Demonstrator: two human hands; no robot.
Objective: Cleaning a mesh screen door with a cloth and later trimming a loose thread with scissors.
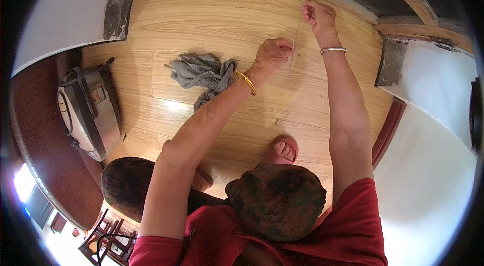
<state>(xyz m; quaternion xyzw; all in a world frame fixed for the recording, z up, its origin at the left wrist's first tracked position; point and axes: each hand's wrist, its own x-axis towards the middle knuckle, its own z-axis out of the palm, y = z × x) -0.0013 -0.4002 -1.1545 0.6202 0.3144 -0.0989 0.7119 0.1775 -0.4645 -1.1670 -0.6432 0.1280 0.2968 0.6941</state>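
Observation:
My left hand [275,53], with a yellow bangle at its wrist, is curled low over the wood-patterned floor [242,20]. Its thumb and fingers are drawn together near a plank joint. Farther out and to the right, my right hand [320,17] forms a loose fist close to the far wall's foot; a silver bangle circles that wrist. Nothing shows in either hand, though a small thing inside the curled fingers would be hidden. A crumpled grey cloth [204,73] lies on the floor left of my left hand, partly behind my forearm.
A rice cooker [90,107] stands at left beside brown furniture [49,126]. White wall sections [72,13] flank the floor. My knees [278,201] and a foot in a pink slipper [284,150] are close below. Chair-like wooden furniture [109,237] shows at lower left.

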